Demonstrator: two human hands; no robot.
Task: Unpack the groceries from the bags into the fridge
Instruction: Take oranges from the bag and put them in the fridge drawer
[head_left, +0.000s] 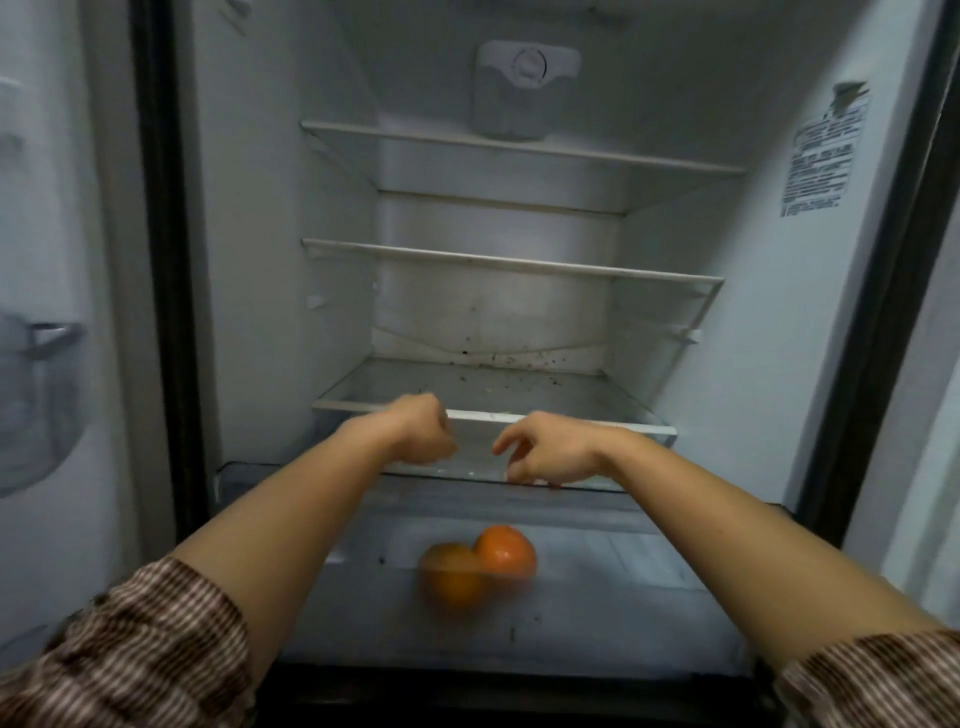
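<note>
The fridge stands open before me with three bare glass shelves; the lowest shelf (571, 423) carries dark crumbs. Below it the clear crisper drawer (597, 587) is pulled out, and two orange fruits (480, 566) lie in it, touching each other and blurred. My left hand (423, 431) hovers above the drawer at the lowest shelf's front edge, fingers curled into a fist with nothing visible in it. My right hand (545, 454) hangs beside it, fingers spread downward; something small and red (540, 484) shows just under its fingertips, too hidden to identify.
The fridge door (47, 322) stands open at the left with a clear door bin. A thermostat housing (524, 85) sits on the back wall at the top. A label (826, 150) is stuck on the right inner wall. No grocery bags are in view.
</note>
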